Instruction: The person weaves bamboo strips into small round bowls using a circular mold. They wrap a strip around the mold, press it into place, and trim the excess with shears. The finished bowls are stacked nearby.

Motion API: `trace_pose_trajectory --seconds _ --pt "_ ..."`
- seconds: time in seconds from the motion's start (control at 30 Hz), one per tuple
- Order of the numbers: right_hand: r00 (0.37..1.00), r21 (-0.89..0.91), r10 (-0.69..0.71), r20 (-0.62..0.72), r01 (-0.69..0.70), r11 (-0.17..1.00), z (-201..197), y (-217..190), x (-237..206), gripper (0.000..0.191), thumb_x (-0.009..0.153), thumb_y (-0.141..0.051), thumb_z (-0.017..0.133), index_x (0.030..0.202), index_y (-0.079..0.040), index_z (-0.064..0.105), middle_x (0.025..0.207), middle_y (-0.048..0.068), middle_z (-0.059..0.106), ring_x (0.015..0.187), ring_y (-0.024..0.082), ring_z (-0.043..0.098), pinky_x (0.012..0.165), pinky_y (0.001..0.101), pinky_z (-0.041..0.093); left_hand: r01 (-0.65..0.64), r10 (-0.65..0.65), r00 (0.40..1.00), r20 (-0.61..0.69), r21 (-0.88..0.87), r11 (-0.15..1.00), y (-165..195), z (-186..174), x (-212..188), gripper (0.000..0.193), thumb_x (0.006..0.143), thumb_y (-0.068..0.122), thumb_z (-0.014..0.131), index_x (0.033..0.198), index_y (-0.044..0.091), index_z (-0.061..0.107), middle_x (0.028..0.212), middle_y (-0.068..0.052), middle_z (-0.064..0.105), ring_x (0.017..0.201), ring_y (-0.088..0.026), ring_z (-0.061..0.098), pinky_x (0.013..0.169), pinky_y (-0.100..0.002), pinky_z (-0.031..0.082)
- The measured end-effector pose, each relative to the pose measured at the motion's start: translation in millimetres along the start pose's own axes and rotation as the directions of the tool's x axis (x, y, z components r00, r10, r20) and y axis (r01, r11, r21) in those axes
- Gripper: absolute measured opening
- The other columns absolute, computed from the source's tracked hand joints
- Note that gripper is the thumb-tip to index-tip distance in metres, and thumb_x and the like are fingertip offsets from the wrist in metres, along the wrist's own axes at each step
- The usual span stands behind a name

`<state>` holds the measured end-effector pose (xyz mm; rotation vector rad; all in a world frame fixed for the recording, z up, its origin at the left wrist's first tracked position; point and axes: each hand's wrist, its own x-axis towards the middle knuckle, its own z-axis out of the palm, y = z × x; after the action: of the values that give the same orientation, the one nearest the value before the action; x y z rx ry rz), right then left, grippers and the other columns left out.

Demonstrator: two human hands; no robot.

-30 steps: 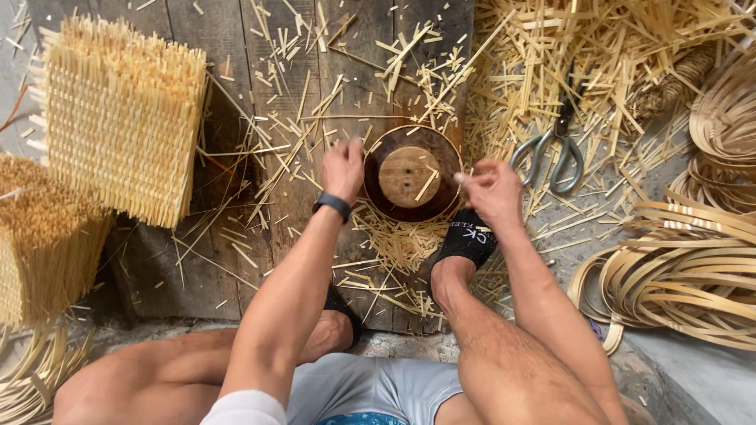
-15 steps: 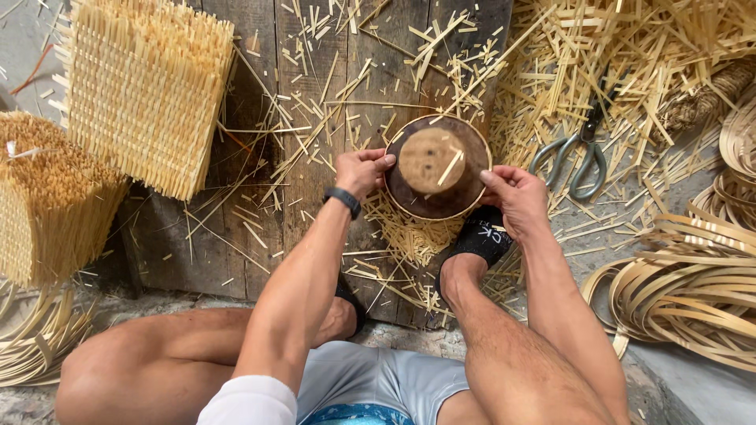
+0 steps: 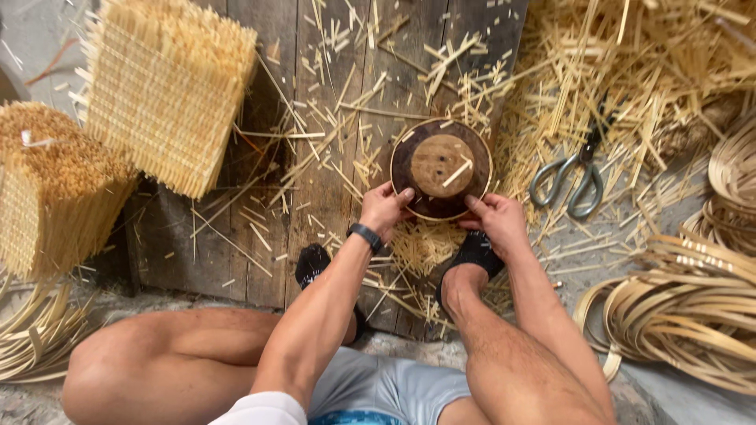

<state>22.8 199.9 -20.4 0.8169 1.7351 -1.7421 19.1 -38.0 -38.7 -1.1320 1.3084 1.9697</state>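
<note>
- Plank floor point(image 3: 315, 197): littered with bamboo slivers point(image 3: 630, 86).
- Round dark mould point(image 3: 441, 168): lies flat on the planks, between both hands.
- Left hand point(image 3: 383, 209): fingers curled against the mould's near-left rim.
- Right hand point(image 3: 496, 220): fingers pinching its near-right rim.
- Scissors point(image 3: 573, 173): lying nearby, to the right.

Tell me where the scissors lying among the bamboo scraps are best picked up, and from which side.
Probably by the looped handles of the scissors: they lie flat, loops toward the person, blades pointing away into the bamboo scraps. Coming from the near side, the right hand meets the loops first and stays clear of the blades.
</note>
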Motion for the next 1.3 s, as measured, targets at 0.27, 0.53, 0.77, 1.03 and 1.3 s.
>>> trace_pose_trajectory --seconds 0.27,0.53,0.77,1.03,1.3 --pt "0.951 -0.014 -0.291 0.105 0.294 0.956 21.0 -68.7 -34.3 0.118 0.072 -0.058 0.084 0.153 0.001 0.021 0.137 0.022 0.051 0.122 0.027 0.060 0.089 0.0412 0.060 -0.761 0.641 0.606 0.472 0.580 0.293 82.7 23.3 -65.0 0.039 0.088 0.032 0.073 0.117 0.006 0.071 0.108 -0.015 0.074 0.099 -0.026 0.072 0.089 -0.041 0.060" --pt "0.936 -0.207 -0.343 -0.074 0.322 0.924 48.7 -95.6 -27.1 0.111 0.069 -0.031 0.090 0.149 0.003 0.022 0.129 0.021 0.055 0.115 0.029 0.062 0.094 0.0379 0.056 -0.678 0.695 0.682 0.226 0.551 0.486 96.9 92.3 -76.5 0.057 0.103 0.053 0.048 0.135 0.010 0.064 0.098 -0.022 0.077 0.093 -0.031 0.078 0.078 -0.040 0.061" --pt "0.952 -0.152 -0.302 -0.055 0.291 0.945 45.5 -103.2 -34.7 0.106 0.061 -0.027 0.086 0.147 0.000 0.029 0.125 0.019 0.059 0.107 0.027 0.066 0.089 0.0377 0.059 -0.734 0.680 0.626 0.381 0.582 0.350 106.9 83.1 -65.2 0.054 0.105 0.052 0.045 0.132 0.010 0.067 0.094 -0.022 0.075 0.087 -0.034 0.076 0.072 -0.040 0.060" --pt "0.872 0.599 -0.439 0.217 0.237 0.765 -15.5 -65.4 -57.0 0.073 0.084 -0.031 0.076 0.141 -0.004 0.041 0.123 0.015 0.062 0.111 0.031 0.066 0.089 0.0506 0.060 -0.377 0.519 0.852 -0.071 0.605 0.701 123.8 18.6 41.1 0.077 0.099 0.072 0.038 0.098 0.009 0.082 0.061 -0.010 0.053 0.059 -0.027 0.056 0.053 -0.041 0.043" --pt "0.910 0.608 -0.330 0.251 0.116 0.785 -51.8 6.2 -59.8 0.048 0.091 -0.033 0.067 0.120 0.004 0.062 0.110 0.020 0.074 0.102 0.034 0.075 0.097 0.0571 0.059 -0.229 0.230 0.973 0.017 -0.031 0.973 137.4 -20.1 71.7 0.038 0.101 0.032 0.057 0.120 0.001 0.065 0.107 -0.012 0.072 0.085 -0.022 0.072 0.067 -0.038 0.060"
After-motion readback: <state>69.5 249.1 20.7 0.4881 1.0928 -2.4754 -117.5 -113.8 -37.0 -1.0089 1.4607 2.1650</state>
